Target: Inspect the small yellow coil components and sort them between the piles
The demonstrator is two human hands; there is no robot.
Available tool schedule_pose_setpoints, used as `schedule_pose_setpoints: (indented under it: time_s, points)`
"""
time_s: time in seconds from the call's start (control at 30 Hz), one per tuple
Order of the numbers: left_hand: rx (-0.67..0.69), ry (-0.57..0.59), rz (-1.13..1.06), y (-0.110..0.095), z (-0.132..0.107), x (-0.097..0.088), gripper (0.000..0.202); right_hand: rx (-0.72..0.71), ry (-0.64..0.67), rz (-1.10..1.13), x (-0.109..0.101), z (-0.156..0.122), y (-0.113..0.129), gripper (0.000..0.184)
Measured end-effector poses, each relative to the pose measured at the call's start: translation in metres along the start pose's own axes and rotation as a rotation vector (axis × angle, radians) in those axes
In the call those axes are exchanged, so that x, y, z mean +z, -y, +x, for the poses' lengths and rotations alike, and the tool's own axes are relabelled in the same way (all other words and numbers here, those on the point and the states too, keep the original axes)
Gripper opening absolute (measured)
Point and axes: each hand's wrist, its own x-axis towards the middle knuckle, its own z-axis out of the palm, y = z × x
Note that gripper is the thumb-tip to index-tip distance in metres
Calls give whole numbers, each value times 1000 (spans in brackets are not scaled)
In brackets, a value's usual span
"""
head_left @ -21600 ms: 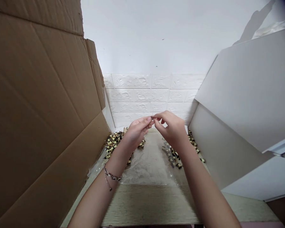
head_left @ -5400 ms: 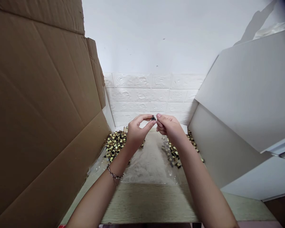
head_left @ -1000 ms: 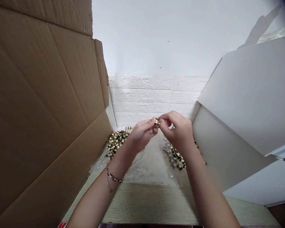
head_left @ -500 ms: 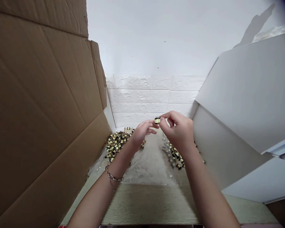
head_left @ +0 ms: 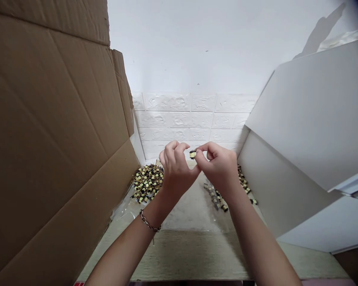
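Note:
A small transformer (head_left: 192,154), black with a yellow-wrapped middle, is pinched between the thumb and index finger of my right hand (head_left: 219,165). My left hand (head_left: 176,165) is just left of it, back of the hand toward me, thumb and fingers spread apart around the part's free end. The left thumb tip reaches close under the right fingers; whether it touches them I cannot tell. Behind my left wrist lies a heap of similar transformers (head_left: 146,183) with copper-coloured wire leads. More transformers (head_left: 224,207) lie behind my right wrist, partly hidden by it.
Clear plastic sheeting (head_left: 186,214) covers the rear of the pale green wooden table (head_left: 185,254). A tall brown cardboard panel (head_left: 56,131) walls the left side, and white panels (head_left: 310,115) the right. A white brick-patterned wall (head_left: 173,119) closes the back.
My left hand has turned over and opened, its fingers now raised and its thumb swung beneath the transformer. My right hand has shifted slightly left with the part.

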Motion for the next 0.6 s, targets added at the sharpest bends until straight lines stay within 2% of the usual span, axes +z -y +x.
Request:
schedule_pose_setpoints:
  time_s: [0.1, 0.3, 0.6]
  points:
    - [-8, -10, 60, 3, 3, -2, 29, -5, 18, -4, 2, -1, 0, 10]
    - [90, -87, 128, 9, 7, -4, 21, 52, 62, -19, 3, 0, -3, 10]
    - [151, 30, 159, 15, 7, -7, 13, 33, 61, -72, 1, 2, -6, 14]
